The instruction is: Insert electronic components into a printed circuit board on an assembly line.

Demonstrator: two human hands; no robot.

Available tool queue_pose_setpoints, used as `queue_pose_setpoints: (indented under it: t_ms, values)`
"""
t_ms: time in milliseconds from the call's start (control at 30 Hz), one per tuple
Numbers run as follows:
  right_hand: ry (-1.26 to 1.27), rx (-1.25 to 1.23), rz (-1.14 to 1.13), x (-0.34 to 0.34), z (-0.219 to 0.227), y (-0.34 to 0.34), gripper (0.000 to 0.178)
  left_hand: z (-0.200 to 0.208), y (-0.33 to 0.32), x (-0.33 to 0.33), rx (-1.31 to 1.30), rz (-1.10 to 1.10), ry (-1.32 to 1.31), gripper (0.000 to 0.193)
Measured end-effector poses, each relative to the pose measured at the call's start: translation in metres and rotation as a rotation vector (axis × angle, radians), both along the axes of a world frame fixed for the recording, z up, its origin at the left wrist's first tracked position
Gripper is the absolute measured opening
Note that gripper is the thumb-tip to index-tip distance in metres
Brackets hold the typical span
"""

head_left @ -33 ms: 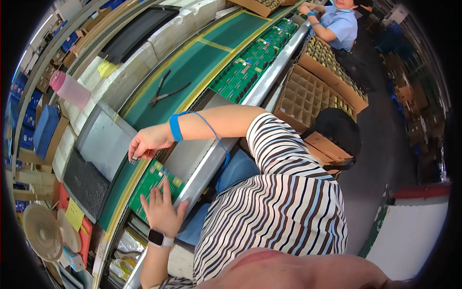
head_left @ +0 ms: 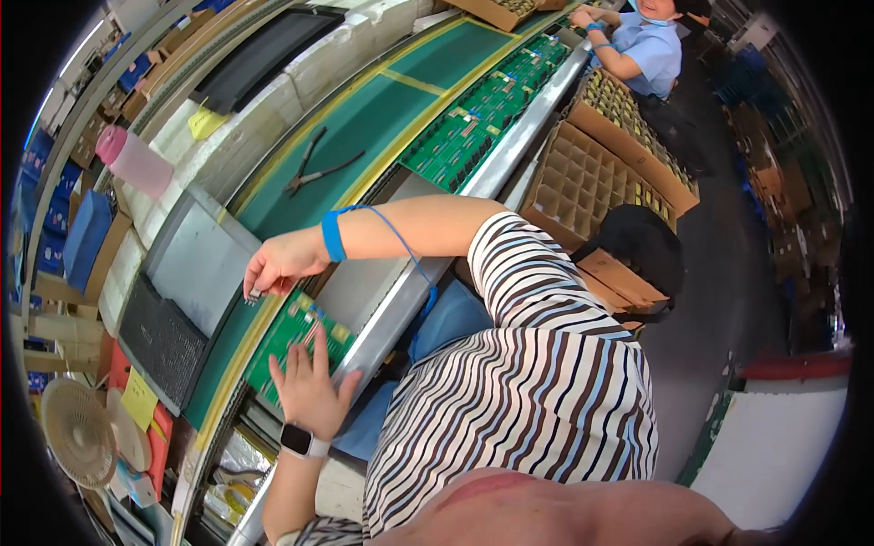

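Observation:
A green circuit board [head_left: 274, 342] lies in front of me on a metal-edged track beside the conveyor. My left hand [head_left: 312, 389], with a watch at its wrist, rests on that board, fingers spread and nothing grasped. Just beyond the board's far corner, my right hand [head_left: 284, 261] pinches a small grey part [head_left: 254, 296] between thumb and fingers; its exact kind is too small to make out. A blue wrist strap [head_left: 334, 237] with a cord circles my right wrist. The grey tray [head_left: 196, 259] and a black textured mat [head_left: 164, 341] are close to that hand.
Pliers [head_left: 314, 171] lie on the green belt [head_left: 364, 118]. More populated circuit boards [head_left: 487, 114] line the track further along. Divided cardboard boxes [head_left: 583, 187] stand at the right, with a co-worker [head_left: 646, 55] beyond. A pink bottle [head_left: 137, 162] and a fan [head_left: 79, 432] are at left.
The whole view has shifted very slightly. My left hand and the board under it sit a touch farther up and right; the right hand keeps its pinch.

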State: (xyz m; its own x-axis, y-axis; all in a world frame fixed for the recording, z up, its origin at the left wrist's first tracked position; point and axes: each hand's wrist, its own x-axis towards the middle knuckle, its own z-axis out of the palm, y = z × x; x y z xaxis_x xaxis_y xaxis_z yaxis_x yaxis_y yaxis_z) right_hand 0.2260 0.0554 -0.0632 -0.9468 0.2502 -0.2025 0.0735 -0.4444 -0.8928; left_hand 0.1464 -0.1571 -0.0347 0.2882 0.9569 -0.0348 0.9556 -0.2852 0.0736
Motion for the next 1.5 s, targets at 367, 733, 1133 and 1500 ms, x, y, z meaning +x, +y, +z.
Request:
queue_pose_setpoints:
  t_ms: [367,733,1133,1500]
  values:
    - [-0.122,0.117,0.095,-0.012,-0.012,0.009,0.015,0.055,0.030,-0.064,0.132,0.223,-0.440,0.062]
    - [-0.131,1.089,0.132,-0.015,-0.008,-0.004,0.014,0.028,0.021,-0.097,0.161,0.406,-0.314,0.061]
    - [-0.035,1.397,0.041,-0.009,-0.019,-0.013,0.009,0.026,0.028,-0.099,0.097,0.419,-0.310,0.062]
    - [0.035,1.533,0.078,-0.005,-0.015,-0.021,0.008,0.023,0.025,-0.102,0.165,0.393,-0.298,0.060]
